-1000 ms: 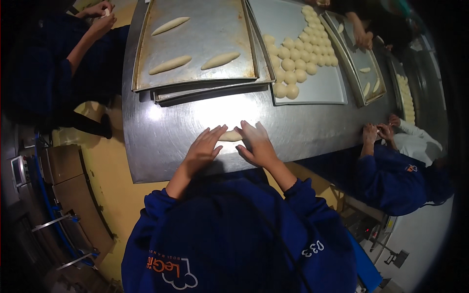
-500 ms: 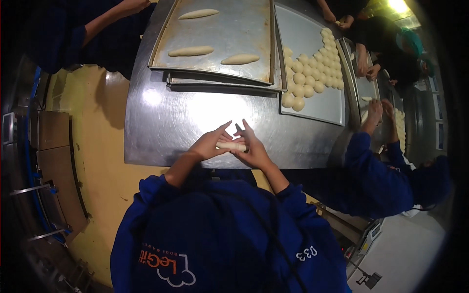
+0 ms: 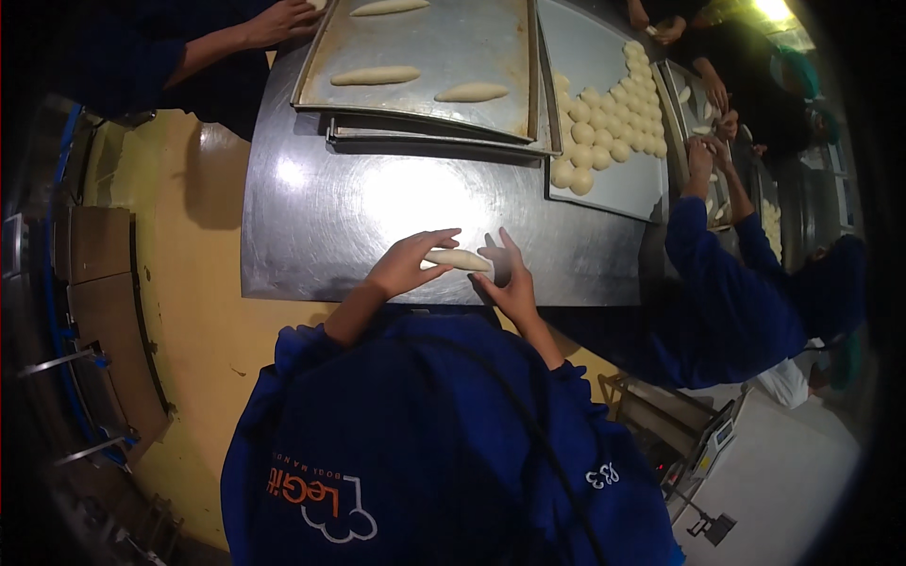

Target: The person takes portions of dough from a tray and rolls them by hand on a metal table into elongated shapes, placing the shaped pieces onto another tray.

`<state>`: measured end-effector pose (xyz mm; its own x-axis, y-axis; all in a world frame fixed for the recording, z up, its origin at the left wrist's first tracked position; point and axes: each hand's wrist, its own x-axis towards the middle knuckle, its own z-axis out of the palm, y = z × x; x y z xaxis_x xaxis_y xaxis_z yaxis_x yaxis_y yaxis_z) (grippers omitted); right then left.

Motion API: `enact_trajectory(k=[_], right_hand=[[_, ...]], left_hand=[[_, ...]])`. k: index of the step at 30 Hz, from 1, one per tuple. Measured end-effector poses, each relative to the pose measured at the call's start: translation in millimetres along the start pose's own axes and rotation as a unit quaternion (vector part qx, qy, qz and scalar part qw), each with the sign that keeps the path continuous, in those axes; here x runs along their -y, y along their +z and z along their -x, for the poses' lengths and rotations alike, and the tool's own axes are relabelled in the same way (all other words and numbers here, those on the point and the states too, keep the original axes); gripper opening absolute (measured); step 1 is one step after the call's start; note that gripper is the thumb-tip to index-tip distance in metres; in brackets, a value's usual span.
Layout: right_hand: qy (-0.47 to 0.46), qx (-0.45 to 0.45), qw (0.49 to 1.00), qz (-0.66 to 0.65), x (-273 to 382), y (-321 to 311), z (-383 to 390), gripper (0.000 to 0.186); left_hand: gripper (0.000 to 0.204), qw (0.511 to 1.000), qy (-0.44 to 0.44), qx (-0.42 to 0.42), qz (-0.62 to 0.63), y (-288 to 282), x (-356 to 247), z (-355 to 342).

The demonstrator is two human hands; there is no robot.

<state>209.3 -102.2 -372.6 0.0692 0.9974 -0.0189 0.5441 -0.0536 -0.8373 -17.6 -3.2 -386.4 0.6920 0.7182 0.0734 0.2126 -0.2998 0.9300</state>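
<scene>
A small piece of dough, rolled long with narrowing ends, is at the near edge of the steel table. My left hand grips its left end, with the fingers on the far side and the thumb on the near side. At its right end is my right hand, open, thumb and fingers spread apart around the tip; I cannot tell whether the thumb touches it. Beyond my hands, a metal baking tray bears three long dough pieces, one of them a tapered roll.
Under the baking tray lies another tray. To its right, a pale tray carries many round dough balls. Co-workers' hands handle dough at the right, and another person's hand reaches in at the far left. A scale stands lower right.
My right hand has opened and shifted right from the dough, which now looks longer and more tapered. The view has shifted slightly. At far left, a person's hand has come onto the tray's corner.
</scene>
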Motion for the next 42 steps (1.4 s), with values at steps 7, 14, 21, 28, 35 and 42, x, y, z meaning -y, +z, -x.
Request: enact_trajectory(k=[7, 14, 21, 28, 35, 42], right_hand=[[-0.001, -0.010, 0.999, 0.046, 12, -8, -3, 0.024], [-0.084, -0.085, 0.982, 0.148, -11, -4, 13, 0.031], [-0.037, -0.046, 0.950, 0.306, -5, -4, 39, 0.052], [0.056, -0.040, 0.924, 0.375, 3, -17, 41, 0.065], [0.009, 0.083, 0.943, 0.323, 16, 15, 31, 0.075], [-0.017, 0.018, 0.966, 0.256, 5, 9, 31, 0.078]], left_hand=[[0.039, 0.994, 0.035, 0.036, -0.096, 4, 3, -5], [0.033, 0.991, 0.087, 0.007, -0.098, 5, 6, -6], [0.036, 0.990, 0.028, 0.026, -0.139, -3, 4, 0], [0.029, 0.985, 0.070, -0.040, -0.153, -10, 15, 14], [0.015, 0.983, 0.069, -0.102, -0.135, -2, 29, 28], [0.037, 0.979, 0.085, -0.046, -0.180, -9, 18, 22]])
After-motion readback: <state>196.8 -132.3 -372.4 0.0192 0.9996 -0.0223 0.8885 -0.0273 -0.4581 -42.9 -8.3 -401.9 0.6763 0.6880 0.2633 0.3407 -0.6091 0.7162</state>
